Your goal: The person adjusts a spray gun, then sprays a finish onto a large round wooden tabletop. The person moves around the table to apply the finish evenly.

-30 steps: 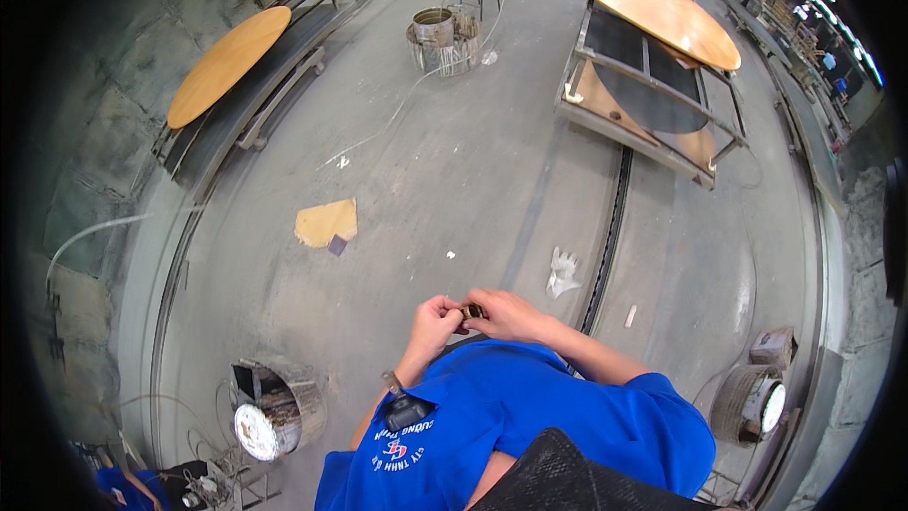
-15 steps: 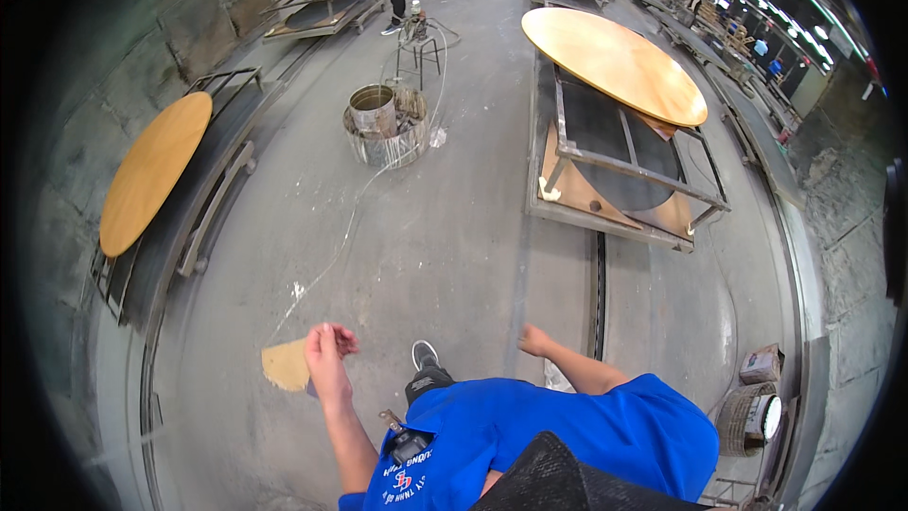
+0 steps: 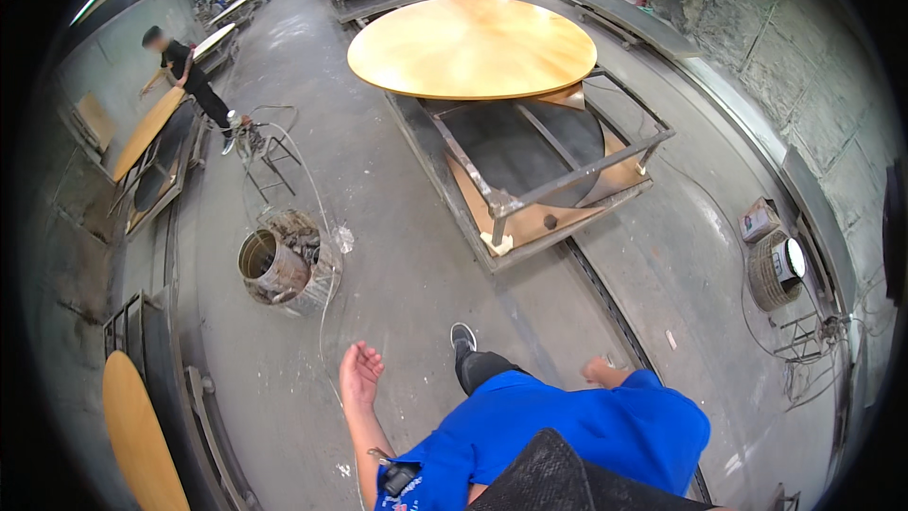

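Observation:
My left hand (image 3: pixel 361 374) is raised over the grey floor with its palm turned up. Its fingers are loosely bent and apart, and nothing shows in them. On the other side of my body, my right hand (image 3: pixel 600 371) hangs low beside the blue shirt; it is small and smeared, so its grip is unclear. Ahead of both hands, apart from them, a large oval wooden tabletop (image 3: pixel 473 47) with a glossy light-brown face rests on a metal frame trolley (image 3: pixel 558 180). Brown sheets and a dark round area show beneath it.
A floor rail (image 3: pixel 610 308) runs from the trolley past my right side. Ahead on the left stand a paint-crusted tub (image 3: pixel 322 284) with a can, a hose, and a stool (image 3: pixel 270 166). More tabletops (image 3: pixel 137 435) line the left. A person (image 3: pixel 189 76) works there. Buckets (image 3: pixel 771 279) stand right.
My view has swung right and come nearer the large tabletop. The tub has shifted down and left. A tan sheet seen by my left hand no longer shows.

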Available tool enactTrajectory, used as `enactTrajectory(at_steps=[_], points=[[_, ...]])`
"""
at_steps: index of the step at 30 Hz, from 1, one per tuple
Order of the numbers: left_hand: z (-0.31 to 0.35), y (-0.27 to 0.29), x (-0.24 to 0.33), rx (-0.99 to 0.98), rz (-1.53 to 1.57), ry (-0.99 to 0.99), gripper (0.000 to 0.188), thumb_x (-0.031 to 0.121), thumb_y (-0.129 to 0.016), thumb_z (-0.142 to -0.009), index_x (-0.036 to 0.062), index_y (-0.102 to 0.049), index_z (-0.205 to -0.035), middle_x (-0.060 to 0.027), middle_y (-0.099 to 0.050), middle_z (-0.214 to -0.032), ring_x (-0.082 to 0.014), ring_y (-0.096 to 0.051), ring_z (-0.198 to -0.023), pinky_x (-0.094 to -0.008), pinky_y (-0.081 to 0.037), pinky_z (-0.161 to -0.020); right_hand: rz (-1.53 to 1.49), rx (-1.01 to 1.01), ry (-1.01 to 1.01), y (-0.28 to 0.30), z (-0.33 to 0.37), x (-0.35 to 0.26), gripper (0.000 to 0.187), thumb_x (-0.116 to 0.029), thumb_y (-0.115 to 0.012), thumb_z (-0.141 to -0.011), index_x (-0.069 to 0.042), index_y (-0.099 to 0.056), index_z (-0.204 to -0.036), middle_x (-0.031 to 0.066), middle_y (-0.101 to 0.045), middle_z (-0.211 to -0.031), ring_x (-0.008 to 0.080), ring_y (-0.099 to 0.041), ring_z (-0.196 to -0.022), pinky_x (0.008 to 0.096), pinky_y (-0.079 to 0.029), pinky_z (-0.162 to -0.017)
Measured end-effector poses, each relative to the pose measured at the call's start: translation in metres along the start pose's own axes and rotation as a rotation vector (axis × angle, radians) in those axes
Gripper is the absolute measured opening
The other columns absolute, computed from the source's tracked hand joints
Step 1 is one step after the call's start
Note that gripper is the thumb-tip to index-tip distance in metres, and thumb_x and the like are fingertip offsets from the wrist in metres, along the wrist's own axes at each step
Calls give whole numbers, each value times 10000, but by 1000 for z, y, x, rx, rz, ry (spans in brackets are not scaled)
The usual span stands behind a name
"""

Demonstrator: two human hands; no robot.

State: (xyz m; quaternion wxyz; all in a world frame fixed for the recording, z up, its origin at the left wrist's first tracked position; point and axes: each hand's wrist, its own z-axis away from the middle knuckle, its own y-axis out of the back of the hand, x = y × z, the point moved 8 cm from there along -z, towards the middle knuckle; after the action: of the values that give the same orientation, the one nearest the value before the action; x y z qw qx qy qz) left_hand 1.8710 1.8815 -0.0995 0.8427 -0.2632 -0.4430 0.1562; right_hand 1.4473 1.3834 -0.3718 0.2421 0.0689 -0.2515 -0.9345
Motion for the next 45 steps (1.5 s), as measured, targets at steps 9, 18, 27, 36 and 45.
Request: enactTrajectory(at_steps=[9, 18, 27, 36, 45], points=[[45, 252, -126, 729, -684, 694, 260, 170, -527, -897, -35, -604, -1037, -222, -673, -899, -342, -672, -761, -462, -545, -645, -680, -26, 694, 248, 3, -561, 132, -107, -599, -876, 4, -586, -945, 130, -662, -803, 230, -698, -690, 358, -581, -598], [-90, 236, -85, 650, -749, 945, 250, 196, -563, -849, -4, -681, -944, -234, -695, -907, -374, -687, -824, -477, -541, -706, -648, -373, 966, 365, 62, -897, 171, -81, -608, -915, -33, -517, -1052, 81, -651, -902, 164, -656, -746, 308, -551, -637], [-639, 118, 271, 602, -955, 104, 341, 289, -550, -861, -2, -719, -910, -235, -712, -844, -386, -702, -753, -471, -527, -654, -801, -347, 810, 504, 49, -1037, 223, -137, -592, -943, -13, -563, -1126, 95, -662, -941, 160, -649, -743, 285, -531, -632], [-913, -13, 451, 466, -653, -143, 263, 249, -536, -954, 12, -627, -1025, -113, -676, -779, -197, -650, -629, -345, -505, -526, -945, -376, 723, 658, -52, -1207, 165, -180, -569, -993, -43, -580, -1084, 102, -686, -915, 164, -655, -742, 287, -545, -641], [-858, 100, 299, 783, -825, 750, 238, 210, -607, -767, 18, -746, -745, -188, -702, -713, -329, -715, -640, -427, -552, -568, -799, -460, 935, 856, -79, -1492, 166, -182, -571, -1015, -57, -606, -1118, 92, -683, -1037, 174, -669, -820, 294, -561, -688]])
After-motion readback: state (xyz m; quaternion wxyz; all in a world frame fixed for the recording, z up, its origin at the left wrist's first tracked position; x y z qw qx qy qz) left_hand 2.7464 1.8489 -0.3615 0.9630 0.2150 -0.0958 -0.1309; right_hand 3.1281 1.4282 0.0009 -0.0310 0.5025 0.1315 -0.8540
